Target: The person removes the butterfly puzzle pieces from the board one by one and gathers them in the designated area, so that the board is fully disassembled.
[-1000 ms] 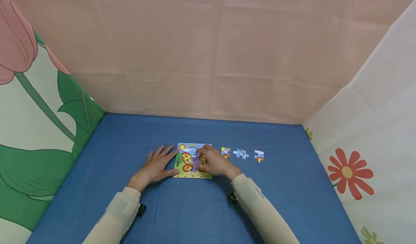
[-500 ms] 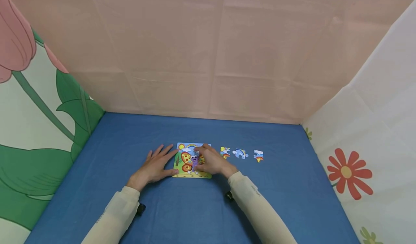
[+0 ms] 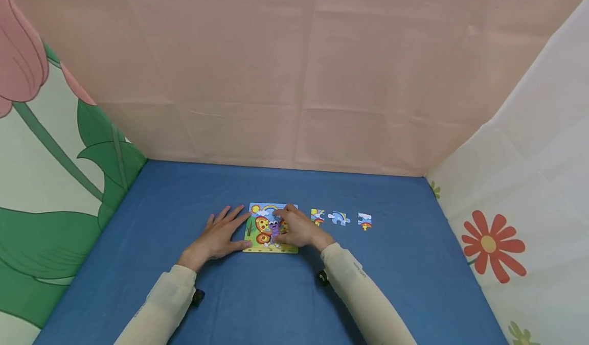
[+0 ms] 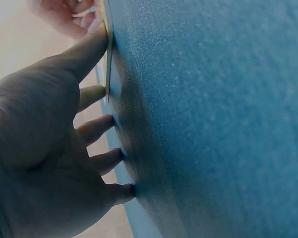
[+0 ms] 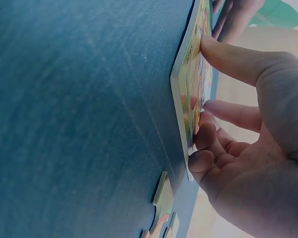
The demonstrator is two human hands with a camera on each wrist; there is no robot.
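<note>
A square jigsaw puzzle (image 3: 271,249) with a purple butterfly, a sun and a rainbow lies flat in its tray on the blue tabletop. My left hand (image 3: 218,238) rests at its left side, fingers spread; in the left wrist view the thumb (image 4: 87,54) touches the tray edge. My right hand (image 3: 301,231) is over the puzzle's right part. In the right wrist view its thumb (image 5: 228,57) and index finger (image 5: 233,113) touch the picture, apart from each other, and the other fingers curl in at the near edge. The picture under the right hand is partly hidden.
Three loose puzzle pieces lie in a row right of the tray: a sun-and-flower piece (image 3: 317,216), a rainbow piece (image 3: 339,217) and a sky-and-mushroom piece (image 3: 365,221). A tan sheet (image 3: 294,79) hangs behind; printed cloths stand at both sides.
Both hands keep nearly the same places on the puzzle. The whole view shifts slightly to the left, and the right forearm swings a little leftward.
</note>
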